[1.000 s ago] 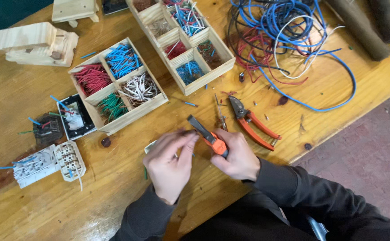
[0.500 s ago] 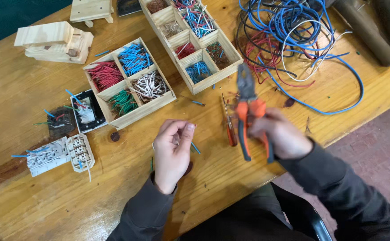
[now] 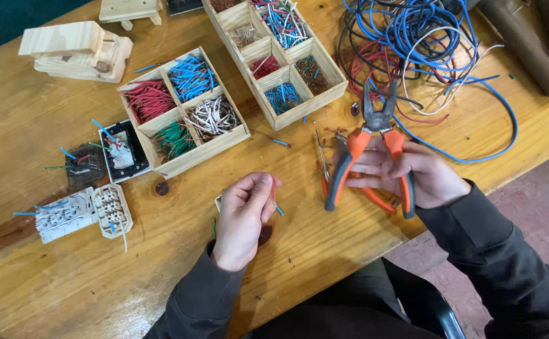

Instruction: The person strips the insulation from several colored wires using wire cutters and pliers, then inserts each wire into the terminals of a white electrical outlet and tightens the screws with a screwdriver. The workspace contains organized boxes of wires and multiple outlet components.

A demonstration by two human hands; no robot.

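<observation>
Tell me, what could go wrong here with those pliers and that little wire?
The left hand pinches a short orange wire piece between its fingertips; it could easily slip and get lost among the scraps on the wooden table. The right hand grips the orange-handled pliers with jaws pointing toward the tangled wire pile, so they might snag a loop. A second tool lying beneath the hand could be knocked off the edge.

wire coil [image 3: 425, 37] cut off at top edge, second pliers [image 3: 375, 198] half hidden beneath right hand [image 3: 412, 172]
</observation>
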